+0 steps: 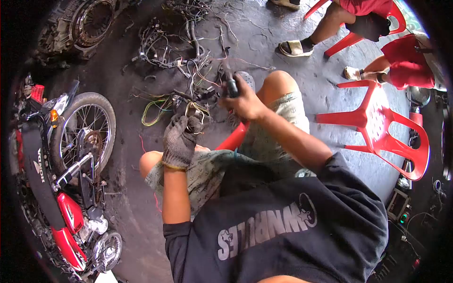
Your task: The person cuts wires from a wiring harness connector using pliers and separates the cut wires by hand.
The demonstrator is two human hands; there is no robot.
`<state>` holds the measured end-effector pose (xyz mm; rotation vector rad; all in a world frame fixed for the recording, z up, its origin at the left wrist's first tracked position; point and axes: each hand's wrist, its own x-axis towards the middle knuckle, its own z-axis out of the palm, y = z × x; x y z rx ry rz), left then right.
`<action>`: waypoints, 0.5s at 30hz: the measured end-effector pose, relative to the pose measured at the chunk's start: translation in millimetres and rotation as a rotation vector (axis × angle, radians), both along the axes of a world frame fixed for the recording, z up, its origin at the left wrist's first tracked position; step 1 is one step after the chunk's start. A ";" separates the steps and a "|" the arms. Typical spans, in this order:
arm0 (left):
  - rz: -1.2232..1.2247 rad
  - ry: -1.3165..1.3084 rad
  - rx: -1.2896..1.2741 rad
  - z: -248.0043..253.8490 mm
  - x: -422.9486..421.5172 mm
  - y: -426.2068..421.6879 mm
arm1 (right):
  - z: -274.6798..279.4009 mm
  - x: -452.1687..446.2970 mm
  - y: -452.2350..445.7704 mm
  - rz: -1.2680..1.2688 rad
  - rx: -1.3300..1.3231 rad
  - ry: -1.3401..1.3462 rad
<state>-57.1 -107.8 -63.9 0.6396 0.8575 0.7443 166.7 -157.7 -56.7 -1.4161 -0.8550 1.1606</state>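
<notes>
My left hand (180, 141), in a dark knitted glove, is closed around the end of a wiring harness (198, 112) with loose white and dark wires. My right hand (245, 100), bare, grips a black-handled knife (231, 85); its brownish blade points away from me and is somewhat blurred. The knife is to the right of the harness, apart from my gloved fingers. Yellow-green wires (153, 113) loop out on the left of the harness. Beyond it, more tangled wiring (165, 49) lies on the dark floor.
A red motorcycle (71, 207) lies along the left side. At the upper left rests a greasy metal engine part (92, 23). A red plastic chair (377, 118) stands at right. Two people in red sit nearby, one with a sandaled foot (296, 48) on the floor.
</notes>
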 end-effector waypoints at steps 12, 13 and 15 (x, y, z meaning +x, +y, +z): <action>-0.440 0.623 0.443 33.0 36.5 -8.3 | -10.9 21.9 0.7 0.003 -0.206 0.372; -0.444 0.622 0.448 26.2 37.6 -8.6 | -13.3 26.1 0.5 0.093 -0.260 0.323; -0.465 0.788 0.548 6.3 39.2 -10.6 | -12.0 21.8 0.2 0.040 -0.240 0.288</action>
